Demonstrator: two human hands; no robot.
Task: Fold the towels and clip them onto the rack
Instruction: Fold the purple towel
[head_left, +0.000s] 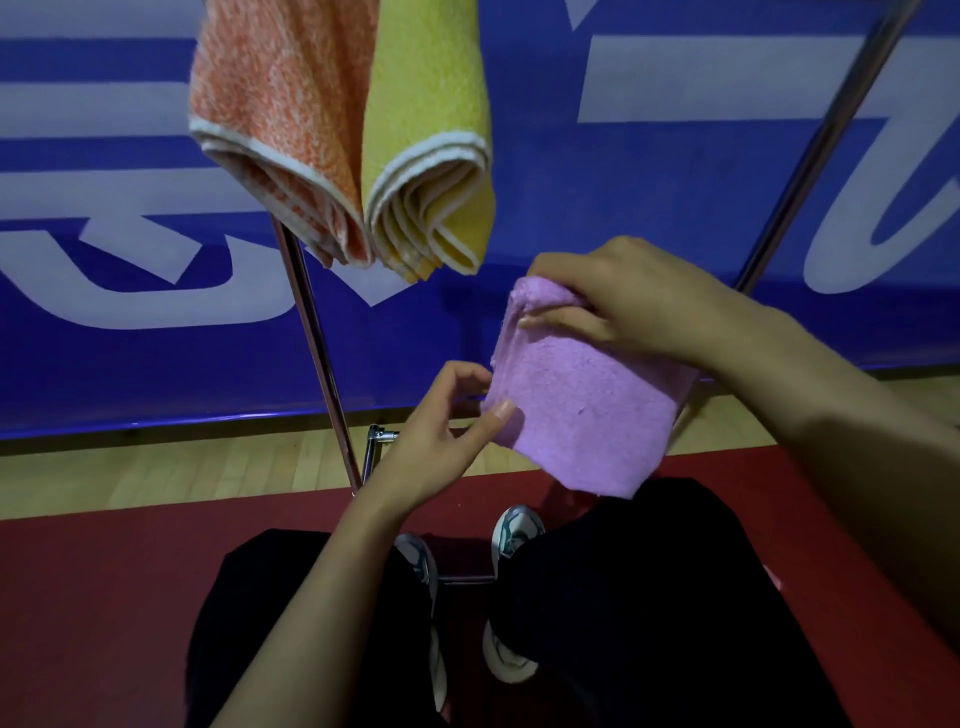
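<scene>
Right hand (623, 301) grips purple towel (582, 410) top; left hand (441, 431) pinches its edge; long axis slants down-right.

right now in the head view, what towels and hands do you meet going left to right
orange towel → yellow towel → left hand → purple towel → right hand

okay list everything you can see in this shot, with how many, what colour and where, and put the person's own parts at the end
orange towel: one, orange with white edge, folded, hanging upper left
yellow towel: one, yellow with white edge, folded, hanging right beside the orange one
purple towel: one, lilac, folded, held in both hands at centre
rack poles: two visible, silver metal, slanting
banner: one, blue with white letters, behind
shoes: two, pale, bottom centre
left hand: pinches the purple towel's lower left edge
right hand: grips its top
</scene>
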